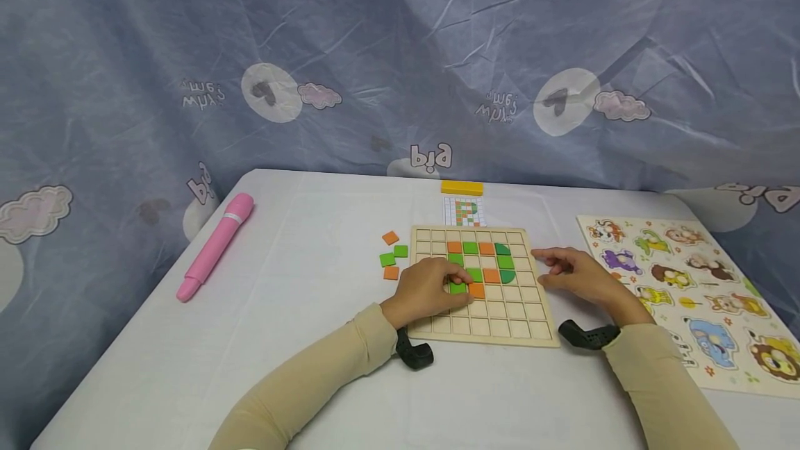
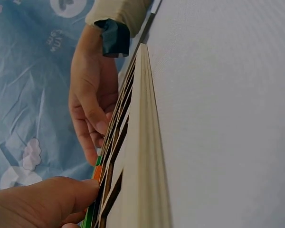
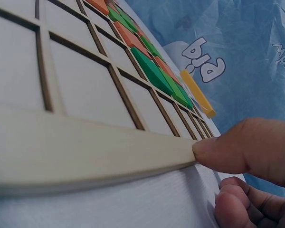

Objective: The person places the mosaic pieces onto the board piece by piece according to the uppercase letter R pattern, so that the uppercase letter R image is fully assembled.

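A wooden grid board lies on the table, with orange, green and dark green tiles in some of its cells. My left hand reaches over it, thumb and index fingertips at opposite edges of an orange square tile. A green tile shows between that thumb and index finger. In the left wrist view, the thumb is right at the orange tile. At the board's right rim is my right hand, index finger extended; its thumb touches the rim in the right wrist view.
Several loose orange and green tiles lie left of the board. A pattern card and a yellow block are behind it. A pink cylindrical object lies far left, an animal puzzle board at right. A patterned curtain hangs behind.
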Available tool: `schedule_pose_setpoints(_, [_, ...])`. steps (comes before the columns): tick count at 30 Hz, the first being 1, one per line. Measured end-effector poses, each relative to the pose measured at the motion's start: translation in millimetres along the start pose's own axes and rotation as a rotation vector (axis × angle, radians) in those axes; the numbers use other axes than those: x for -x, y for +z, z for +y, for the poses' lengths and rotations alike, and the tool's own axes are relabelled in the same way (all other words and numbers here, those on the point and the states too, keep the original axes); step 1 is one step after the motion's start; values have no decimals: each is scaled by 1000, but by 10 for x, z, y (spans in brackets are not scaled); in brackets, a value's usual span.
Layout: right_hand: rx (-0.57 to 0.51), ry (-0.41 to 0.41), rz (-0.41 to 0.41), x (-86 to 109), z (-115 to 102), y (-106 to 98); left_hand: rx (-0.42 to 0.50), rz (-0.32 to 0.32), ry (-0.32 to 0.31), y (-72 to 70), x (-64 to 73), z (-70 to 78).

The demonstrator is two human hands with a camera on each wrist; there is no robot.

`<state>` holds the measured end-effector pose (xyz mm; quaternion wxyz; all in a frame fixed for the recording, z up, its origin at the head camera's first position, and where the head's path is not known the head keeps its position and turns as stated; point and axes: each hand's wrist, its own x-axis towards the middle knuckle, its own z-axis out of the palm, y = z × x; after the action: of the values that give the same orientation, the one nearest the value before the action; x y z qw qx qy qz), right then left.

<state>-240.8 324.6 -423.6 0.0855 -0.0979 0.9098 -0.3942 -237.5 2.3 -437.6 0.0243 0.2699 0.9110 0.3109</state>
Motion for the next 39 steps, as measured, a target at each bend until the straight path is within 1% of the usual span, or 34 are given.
schedule_pose_setpoints(12, [-3, -6, 4, 2, -6, -26, 5, 0, 11, -28, -3, 27])
schedule_pose_setpoints(17, [-12, 9, -7, 10, 13, -15, 39, -18, 27, -43, 12, 16])
schedule_pose_setpoints(21, [-13, 6, -6, 14, 17, -2, 69, -29, 54, -86, 35, 12])
schedule_pose_setpoints(27, [-4, -10, 1, 11, 7, 15, 95, 1, 117, -190, 90, 15])
schedule_pose_setpoints(31, [-5, -15, 3, 11, 2, 18, 132, 10, 155, -243, 142, -43])
schedule_pose_setpoints(34, [-4, -14, 2, 7, 8, 11, 155, 12, 154, -290, 192, -116])
schedule_pose_setpoints(39, [-8, -15, 3, 7, 17, -3, 147, 31, 126, -394, 277, -241])
